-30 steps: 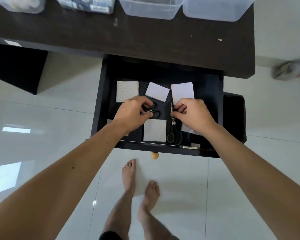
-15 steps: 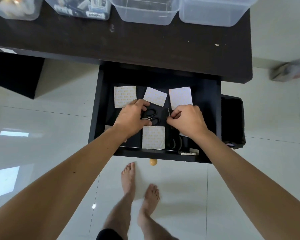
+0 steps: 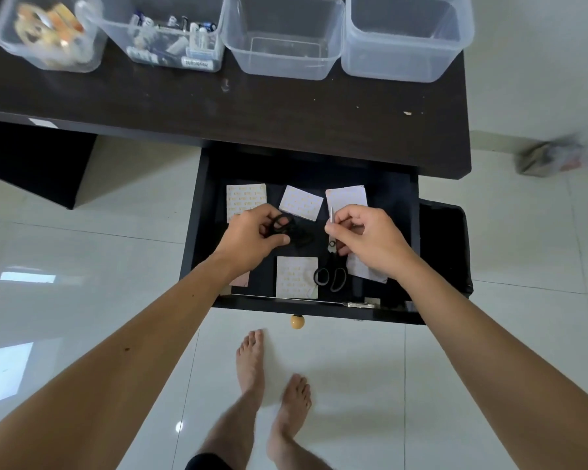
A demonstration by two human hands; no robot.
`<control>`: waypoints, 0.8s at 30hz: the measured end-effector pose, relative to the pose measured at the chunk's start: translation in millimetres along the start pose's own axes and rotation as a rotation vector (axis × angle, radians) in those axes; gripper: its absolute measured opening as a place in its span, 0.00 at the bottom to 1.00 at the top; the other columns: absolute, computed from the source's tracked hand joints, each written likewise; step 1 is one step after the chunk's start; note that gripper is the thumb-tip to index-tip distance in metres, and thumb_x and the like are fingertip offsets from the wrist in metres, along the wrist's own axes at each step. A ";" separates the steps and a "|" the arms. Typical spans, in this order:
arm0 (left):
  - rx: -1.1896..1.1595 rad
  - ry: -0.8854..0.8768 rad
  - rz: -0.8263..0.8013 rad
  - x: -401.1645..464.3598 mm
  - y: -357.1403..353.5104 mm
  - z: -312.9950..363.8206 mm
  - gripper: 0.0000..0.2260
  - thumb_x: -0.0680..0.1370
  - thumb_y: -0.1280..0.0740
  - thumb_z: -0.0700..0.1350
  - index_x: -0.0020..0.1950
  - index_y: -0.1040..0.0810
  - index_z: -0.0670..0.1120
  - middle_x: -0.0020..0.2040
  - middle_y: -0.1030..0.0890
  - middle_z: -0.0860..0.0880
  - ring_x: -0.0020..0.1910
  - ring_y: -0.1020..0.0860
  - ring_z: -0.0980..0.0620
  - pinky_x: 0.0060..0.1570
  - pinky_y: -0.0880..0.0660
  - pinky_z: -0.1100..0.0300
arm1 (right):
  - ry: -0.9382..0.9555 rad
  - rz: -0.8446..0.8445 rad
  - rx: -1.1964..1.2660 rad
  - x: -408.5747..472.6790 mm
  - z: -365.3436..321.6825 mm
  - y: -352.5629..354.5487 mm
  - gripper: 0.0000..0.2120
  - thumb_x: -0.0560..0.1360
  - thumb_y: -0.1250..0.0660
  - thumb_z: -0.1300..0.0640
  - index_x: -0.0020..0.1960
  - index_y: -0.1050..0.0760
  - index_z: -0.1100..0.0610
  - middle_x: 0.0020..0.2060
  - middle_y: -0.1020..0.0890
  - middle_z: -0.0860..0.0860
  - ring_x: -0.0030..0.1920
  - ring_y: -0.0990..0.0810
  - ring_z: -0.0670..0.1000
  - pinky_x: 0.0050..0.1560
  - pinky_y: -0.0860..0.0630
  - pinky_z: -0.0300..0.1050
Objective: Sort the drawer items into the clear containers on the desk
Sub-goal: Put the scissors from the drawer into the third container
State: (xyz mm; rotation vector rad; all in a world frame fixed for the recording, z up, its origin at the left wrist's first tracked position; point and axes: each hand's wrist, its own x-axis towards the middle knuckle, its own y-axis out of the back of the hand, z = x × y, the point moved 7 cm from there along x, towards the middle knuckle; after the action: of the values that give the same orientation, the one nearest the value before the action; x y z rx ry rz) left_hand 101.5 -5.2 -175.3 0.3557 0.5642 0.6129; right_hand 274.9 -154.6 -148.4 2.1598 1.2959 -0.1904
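Note:
The open black drawer [image 3: 398, 212] under the dark desk [image 3: 286, 110] holds several pale paper sheets [image 3: 296, 276] and two pairs of black-handled scissors. My left hand [image 3: 252, 239] grips one pair of scissors [image 3: 291, 228] by its black handles. My right hand [image 3: 367, 239] pinches the blade of the second pair of scissors [image 3: 331, 274], whose handles point toward the drawer front. On the desk stand several clear containers: one with tape rolls [image 3: 48, 32], one with batteries [image 3: 170, 35], and two empty ones [image 3: 282, 39] [image 3: 408, 35].
A wooden knob [image 3: 297, 321] sticks out from the drawer front above my bare feet [image 3: 272, 385]. A black bin [image 3: 443, 245] stands right of the drawer. A blurred bundle [image 3: 557, 157] lies on the white tile floor at the right.
Both hands have closed on the scissors and lifted slightly. The view has tilted up, so the containers on the desk show more fully.

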 end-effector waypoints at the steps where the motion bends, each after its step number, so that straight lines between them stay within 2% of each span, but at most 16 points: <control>1: -0.041 0.003 0.024 -2.4 5.3 3.9 0.11 0.76 0.22 0.42 0.55 0.19 0.50 0.50 0.15 0.51 0.50 0.16 0.49 0.54 0.18 0.58 | 0.002 0.013 0.031 -1.7 -5.7 4.1 0.04 0.80 0.25 0.55 0.50 0.17 0.55 0.45 0.12 0.53 0.40 0.11 0.51 0.43 0.14 0.42; 3: -0.125 -0.007 0.060 -7.0 16.1 15.0 0.11 0.77 0.23 0.40 0.56 0.19 0.50 0.49 0.14 0.51 0.51 0.15 0.46 0.56 0.16 0.53 | 0.019 0.029 0.081 -5.2 -19.4 11.2 0.05 0.81 0.26 0.54 0.50 0.18 0.56 0.48 0.13 0.56 0.42 0.10 0.51 0.44 0.13 0.44; 5: -0.172 -0.040 0.074 -8.5 27.8 30.1 0.11 0.78 0.24 0.39 0.58 0.19 0.49 0.49 0.14 0.51 0.51 0.15 0.45 0.55 0.15 0.52 | 0.043 0.045 0.150 -8.5 -31.6 17.8 0.05 0.82 0.27 0.55 0.51 0.18 0.57 0.49 0.14 0.58 0.43 0.10 0.53 0.47 0.13 0.47; 9: -0.164 -0.135 0.076 0.9 63.8 70.2 0.12 0.77 0.23 0.39 0.54 0.19 0.55 0.43 0.14 0.59 0.42 0.15 0.56 0.50 0.17 0.56 | 0.077 0.111 0.346 -10.3 -66.7 33.0 0.04 0.82 0.27 0.58 0.51 0.17 0.59 0.46 0.15 0.60 0.42 0.12 0.52 0.48 0.13 0.51; 12: -0.163 -0.211 0.058 17.8 102.1 112.3 0.16 0.75 0.21 0.37 0.56 0.19 0.55 0.42 0.15 0.54 0.39 0.15 0.52 0.46 0.17 0.54 | 0.083 0.179 0.494 -7.8 -103.2 52.2 0.04 0.81 0.27 0.63 0.53 0.18 0.64 0.40 0.14 0.55 0.40 0.12 0.52 0.46 0.13 0.49; 15: -0.139 -0.261 0.046 38.7 139.4 151.1 0.17 0.76 0.22 0.38 0.61 0.19 0.53 0.45 0.13 0.48 0.41 0.14 0.46 0.49 0.15 0.52 | 0.107 0.216 0.586 2.4 -142.2 72.6 0.07 0.80 0.27 0.65 0.56 0.20 0.66 0.37 0.14 0.50 0.41 0.12 0.53 0.47 0.12 0.51; 18: -0.083 -0.308 0.033 62.1 164.8 186.2 0.17 0.78 0.24 0.38 0.64 0.18 0.53 0.46 0.13 0.51 0.42 0.14 0.48 0.46 0.17 0.57 | 0.116 0.267 0.604 18.3 -178.8 93.1 0.10 0.80 0.26 0.64 0.59 0.21 0.64 0.38 0.14 0.49 0.43 0.11 0.51 0.48 0.12 0.52; 21: 0.025 -0.354 0.054 92.1 178.6 213.7 0.17 0.79 0.25 0.40 0.65 0.18 0.56 0.49 0.14 0.49 0.39 0.17 0.48 0.36 0.20 0.65 | 0.109 0.311 0.604 39.1 -205.3 107.3 0.10 0.79 0.25 0.62 0.58 0.22 0.61 0.45 0.13 0.54 0.46 0.10 0.54 0.50 0.13 0.55; 22: 0.055 -0.365 0.051 103.1 180.4 220.0 0.17 0.79 0.25 0.41 0.66 0.18 0.57 0.48 0.14 0.49 0.38 0.20 0.50 0.37 0.20 0.64 | 0.106 0.325 0.604 45.9 -210.7 110.8 0.10 0.79 0.25 0.62 0.58 0.22 0.61 0.47 0.13 0.57 0.46 0.10 0.55 0.50 0.12 0.55; 24: 0.083 -0.363 0.019 125.9 179.1 228.3 0.18 0.80 0.26 0.44 0.66 0.18 0.60 0.47 0.13 0.47 0.39 0.20 0.51 0.46 0.15 0.55 | 0.101 0.346 0.603 58.7 -217.0 116.3 0.10 0.79 0.25 0.62 0.58 0.23 0.62 0.48 0.14 0.59 0.45 0.10 0.56 0.50 0.12 0.55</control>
State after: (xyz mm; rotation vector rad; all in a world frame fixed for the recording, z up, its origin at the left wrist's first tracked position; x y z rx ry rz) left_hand 243.1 177.1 40.9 0.5379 0.2382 0.5284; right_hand 363.7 -27.3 51.5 2.8980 0.9696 -0.3699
